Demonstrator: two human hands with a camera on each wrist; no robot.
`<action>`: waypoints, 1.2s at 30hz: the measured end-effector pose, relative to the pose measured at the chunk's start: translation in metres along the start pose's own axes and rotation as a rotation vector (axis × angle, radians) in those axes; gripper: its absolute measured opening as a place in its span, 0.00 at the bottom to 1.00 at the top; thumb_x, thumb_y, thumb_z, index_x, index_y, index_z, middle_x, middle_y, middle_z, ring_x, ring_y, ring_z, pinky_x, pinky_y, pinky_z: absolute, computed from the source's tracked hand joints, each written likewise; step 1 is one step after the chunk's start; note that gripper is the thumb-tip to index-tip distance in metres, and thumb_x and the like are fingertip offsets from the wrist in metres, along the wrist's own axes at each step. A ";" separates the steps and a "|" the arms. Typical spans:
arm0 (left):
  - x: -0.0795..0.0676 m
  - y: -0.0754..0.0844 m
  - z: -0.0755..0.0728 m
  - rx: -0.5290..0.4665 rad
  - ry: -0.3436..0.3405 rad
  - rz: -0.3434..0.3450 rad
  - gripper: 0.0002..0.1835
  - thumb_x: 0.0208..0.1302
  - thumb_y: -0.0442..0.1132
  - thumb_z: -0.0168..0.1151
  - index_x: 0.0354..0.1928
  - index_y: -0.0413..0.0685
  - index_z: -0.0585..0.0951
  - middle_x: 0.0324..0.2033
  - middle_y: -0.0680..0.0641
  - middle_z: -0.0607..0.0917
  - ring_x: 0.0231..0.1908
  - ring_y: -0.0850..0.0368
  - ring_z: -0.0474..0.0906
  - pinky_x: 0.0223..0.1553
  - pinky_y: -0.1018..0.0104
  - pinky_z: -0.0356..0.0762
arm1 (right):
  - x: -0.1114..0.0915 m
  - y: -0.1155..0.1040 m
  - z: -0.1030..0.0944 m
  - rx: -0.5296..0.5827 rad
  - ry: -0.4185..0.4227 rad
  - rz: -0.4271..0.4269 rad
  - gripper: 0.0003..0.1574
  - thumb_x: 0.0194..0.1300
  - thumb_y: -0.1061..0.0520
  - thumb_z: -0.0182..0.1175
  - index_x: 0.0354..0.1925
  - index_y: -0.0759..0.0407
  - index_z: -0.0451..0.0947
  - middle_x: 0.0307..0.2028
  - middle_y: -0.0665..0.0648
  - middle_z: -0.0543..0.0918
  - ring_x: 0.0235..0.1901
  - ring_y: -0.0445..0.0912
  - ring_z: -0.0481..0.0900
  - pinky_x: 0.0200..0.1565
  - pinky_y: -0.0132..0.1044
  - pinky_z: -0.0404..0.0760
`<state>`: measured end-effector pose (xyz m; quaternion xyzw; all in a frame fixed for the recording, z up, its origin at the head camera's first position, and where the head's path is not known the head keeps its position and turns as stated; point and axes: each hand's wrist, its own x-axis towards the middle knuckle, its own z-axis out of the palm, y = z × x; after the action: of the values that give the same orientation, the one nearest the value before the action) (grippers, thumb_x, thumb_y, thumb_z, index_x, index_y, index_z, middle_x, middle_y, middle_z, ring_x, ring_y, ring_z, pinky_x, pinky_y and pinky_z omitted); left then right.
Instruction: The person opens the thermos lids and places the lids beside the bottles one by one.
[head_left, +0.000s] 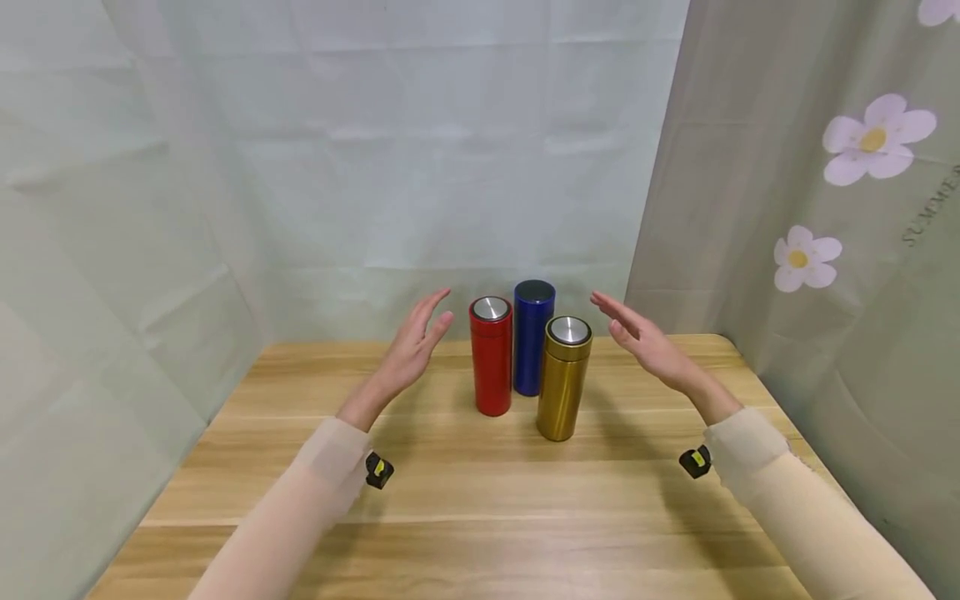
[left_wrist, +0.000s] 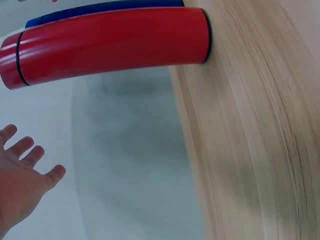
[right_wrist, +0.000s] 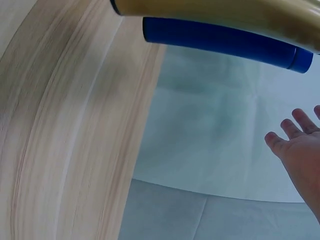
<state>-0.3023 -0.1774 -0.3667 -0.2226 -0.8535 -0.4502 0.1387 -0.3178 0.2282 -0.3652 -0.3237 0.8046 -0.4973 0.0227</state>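
Observation:
Three thermos bottles stand upright, grouped together on the wooden table. The red thermos (head_left: 492, 367) is on the left and has a silver-topped lid. Behind it, to the right, is the blue thermos (head_left: 531, 342) with a dark top, partly hidden by the gold thermos (head_left: 562, 392) at the front right. To the left of the red thermos my left hand (head_left: 411, 346) hovers above the table, fingers extended, apart from the bottle. My right hand (head_left: 651, 346) is raised on the other side, nearest the gold thermos, its fingers straight and holding nothing.
The wooden table (head_left: 465, 500) ends at a back edge just behind the bottles. A pale cloth curtain (head_left: 420, 167) hangs behind it, and a flowered curtain (head_left: 750, 167) hangs along the right. A small black device (head_left: 379, 471) sits at the left cuff, another black device (head_left: 695, 462) at the right.

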 end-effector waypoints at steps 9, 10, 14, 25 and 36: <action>-0.006 0.010 0.008 -0.027 0.066 0.033 0.30 0.83 0.52 0.48 0.79 0.49 0.64 0.79 0.42 0.59 0.78 0.44 0.53 0.76 0.36 0.51 | -0.006 0.000 0.010 0.063 -0.001 0.001 0.36 0.86 0.50 0.43 0.84 0.53 0.48 0.81 0.62 0.55 0.80 0.61 0.49 0.74 0.66 0.55; -0.007 0.011 0.010 -0.031 0.072 0.034 0.30 0.83 0.52 0.48 0.79 0.49 0.64 0.79 0.43 0.59 0.78 0.44 0.53 0.76 0.36 0.51 | -0.007 0.000 0.012 0.070 -0.002 0.001 0.36 0.86 0.51 0.43 0.84 0.53 0.48 0.81 0.62 0.55 0.80 0.61 0.49 0.74 0.65 0.55; -0.007 0.016 0.014 -0.051 0.101 0.060 0.29 0.83 0.50 0.49 0.79 0.50 0.64 0.79 0.42 0.59 0.78 0.46 0.53 0.75 0.36 0.51 | -0.009 0.001 0.016 0.090 -0.007 0.006 0.37 0.85 0.48 0.43 0.84 0.52 0.48 0.81 0.61 0.55 0.80 0.60 0.50 0.75 0.57 0.58; -0.013 0.032 0.021 -0.116 0.100 0.082 0.28 0.82 0.47 0.49 0.79 0.56 0.64 0.79 0.47 0.59 0.78 0.48 0.53 0.73 0.29 0.51 | -0.014 0.004 0.028 0.143 -0.009 0.023 0.39 0.84 0.51 0.47 0.83 0.56 0.47 0.82 0.62 0.52 0.80 0.60 0.49 0.72 0.31 0.63; -0.021 0.032 0.032 -0.107 0.112 0.079 0.30 0.82 0.55 0.49 0.79 0.58 0.64 0.80 0.52 0.59 0.79 0.51 0.52 0.74 0.31 0.52 | -0.022 0.017 0.043 0.175 0.018 0.085 0.46 0.82 0.48 0.52 0.83 0.62 0.43 0.80 0.69 0.51 0.78 0.67 0.51 0.73 0.65 0.56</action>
<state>-0.2693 -0.1407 -0.3713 -0.2376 -0.8097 -0.5012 0.1918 -0.2935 0.2114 -0.4071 -0.2815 0.7713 -0.5671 0.0647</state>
